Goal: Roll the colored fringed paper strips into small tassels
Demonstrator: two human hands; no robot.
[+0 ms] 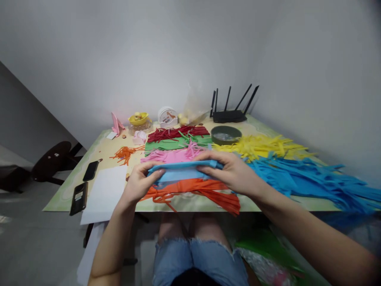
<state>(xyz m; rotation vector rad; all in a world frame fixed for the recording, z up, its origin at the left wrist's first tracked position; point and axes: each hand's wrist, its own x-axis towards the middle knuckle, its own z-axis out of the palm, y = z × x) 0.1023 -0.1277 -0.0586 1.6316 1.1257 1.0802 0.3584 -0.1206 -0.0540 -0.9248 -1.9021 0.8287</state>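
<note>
My left hand and my right hand hold a folded blue sheet by its two ends, thumbs on the near side. The sheet is raised in front of me, and I cannot tell whether it is paper or fabric. Below and nearer to me lie orange fringed strips on the table. Just behind the sheet are pink fringed strips, then green ones and dark red ones. To the right of my right hand spread blue fringed strips and yellow ones.
Two phones and white sheets lie on the left of the table. A small orange bundle is nearby. Along the back stand a yellow bowl, a black router and a dark green bowl.
</note>
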